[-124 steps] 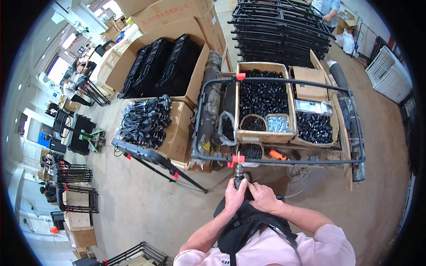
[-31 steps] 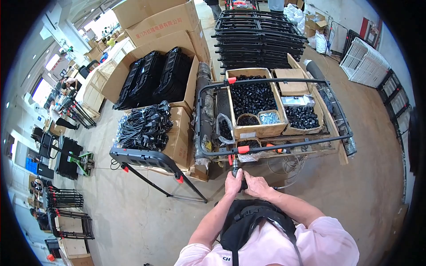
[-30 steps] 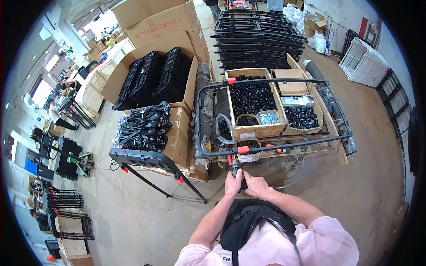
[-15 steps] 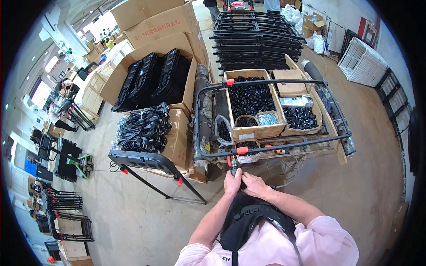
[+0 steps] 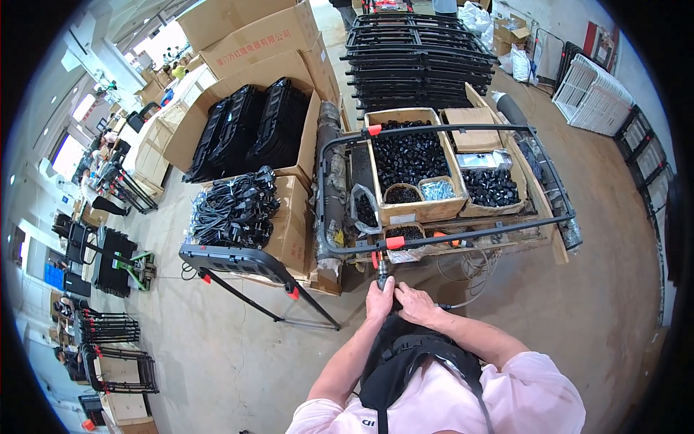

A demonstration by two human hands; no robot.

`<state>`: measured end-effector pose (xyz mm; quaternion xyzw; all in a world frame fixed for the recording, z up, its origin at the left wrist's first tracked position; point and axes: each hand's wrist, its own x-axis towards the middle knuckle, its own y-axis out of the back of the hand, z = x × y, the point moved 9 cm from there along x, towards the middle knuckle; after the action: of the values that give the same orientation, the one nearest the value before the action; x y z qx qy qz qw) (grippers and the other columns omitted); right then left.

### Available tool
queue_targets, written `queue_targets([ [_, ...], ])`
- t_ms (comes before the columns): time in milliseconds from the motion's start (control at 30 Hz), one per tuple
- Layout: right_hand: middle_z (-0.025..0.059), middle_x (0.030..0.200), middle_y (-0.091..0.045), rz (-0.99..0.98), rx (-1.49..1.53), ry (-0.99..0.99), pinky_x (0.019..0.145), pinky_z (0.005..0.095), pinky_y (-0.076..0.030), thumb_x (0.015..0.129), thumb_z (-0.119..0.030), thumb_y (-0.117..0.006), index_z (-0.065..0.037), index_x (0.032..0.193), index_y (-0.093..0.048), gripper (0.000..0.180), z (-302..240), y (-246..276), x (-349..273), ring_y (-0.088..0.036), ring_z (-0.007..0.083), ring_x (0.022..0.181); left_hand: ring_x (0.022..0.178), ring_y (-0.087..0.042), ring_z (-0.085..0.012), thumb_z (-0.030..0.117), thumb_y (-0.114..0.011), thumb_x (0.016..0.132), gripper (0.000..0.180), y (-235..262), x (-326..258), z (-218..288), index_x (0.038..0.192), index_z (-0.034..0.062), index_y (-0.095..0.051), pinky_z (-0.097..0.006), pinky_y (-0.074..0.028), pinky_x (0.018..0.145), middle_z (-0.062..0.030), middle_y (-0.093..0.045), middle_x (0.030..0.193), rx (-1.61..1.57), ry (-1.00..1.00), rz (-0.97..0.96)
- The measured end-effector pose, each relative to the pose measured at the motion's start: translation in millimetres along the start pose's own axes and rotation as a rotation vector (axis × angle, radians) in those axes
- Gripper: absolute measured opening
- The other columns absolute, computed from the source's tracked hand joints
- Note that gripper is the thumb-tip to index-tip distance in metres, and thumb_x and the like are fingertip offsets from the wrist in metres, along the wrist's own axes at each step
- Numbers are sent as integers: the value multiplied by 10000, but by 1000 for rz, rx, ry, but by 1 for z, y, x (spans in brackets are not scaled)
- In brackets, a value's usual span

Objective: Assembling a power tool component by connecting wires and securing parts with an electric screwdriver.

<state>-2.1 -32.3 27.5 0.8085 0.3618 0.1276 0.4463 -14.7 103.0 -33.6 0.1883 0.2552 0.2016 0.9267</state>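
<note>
My left hand is wrapped round the front of a power screwdriver with a metal nose. My right hand is closed on its rear part, most of which the hands hide. The tool points away from me at the near bar of a black tubular frame, close to a red clip. Whether the tip touches the bar is too small to tell. The frame lies level over a bench, across a carton of black plastic parts. Small tubs of dark screws and silvery screws sit inside that carton.
Left stands a black frame with legs, beside cartons with bundled cables and black panels. Wrapped rollers flank the bench. An orange-and-black tool lies at its near edge, above a coiled hose. Stacked frames stand behind.
The view has shifted slightly. Both hands keep their hold on the power screwdriver at the near bar, and the black frame stays in place.
</note>
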Motion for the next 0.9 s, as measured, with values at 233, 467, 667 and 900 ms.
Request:
queue_targets([
  [233,212,1167,-588,-2,5,7,897,547,-571,775,-137,-802,3,1203,-556,513,-5,1,-6,-667,444,1083,918,-688,-304,505,-688,1001,531,-1,-2,-9,1065,-21,-669,-451,-530,854,-188,-725,979,11,-1,1],
  [467,217,1157,-589,15,17,17,901,545,-570,776,-126,-790,3,1176,-561,478,-6,3,-14,-665,447,1089,873,-649,-250,465,-690,1018,488,-4,-11,-14,1040,-21,-654,-432,-520,812,-147,-708,949,-51,-9,9],
  [667,217,1171,-588,4,-5,-15,889,543,-579,758,-149,-819,6,1154,-582,487,4,6,-23,-673,449,1067,823,-612,-226,445,-693,1025,468,-12,-22,-13,1021,-20,-640,-428,-510,775,-117,-682,904,-105,-7,12],
  [900,249,1171,-643,-16,-14,-98,918,540,-578,789,-194,-820,19,1344,-517,667,25,10,-39,-689,457,1080,891,-672,-281,508,-690,1005,525,-32,-29,10,1050,-13,-650,-446,-533,837,-177,-719,950,-31,-22,-44],
])
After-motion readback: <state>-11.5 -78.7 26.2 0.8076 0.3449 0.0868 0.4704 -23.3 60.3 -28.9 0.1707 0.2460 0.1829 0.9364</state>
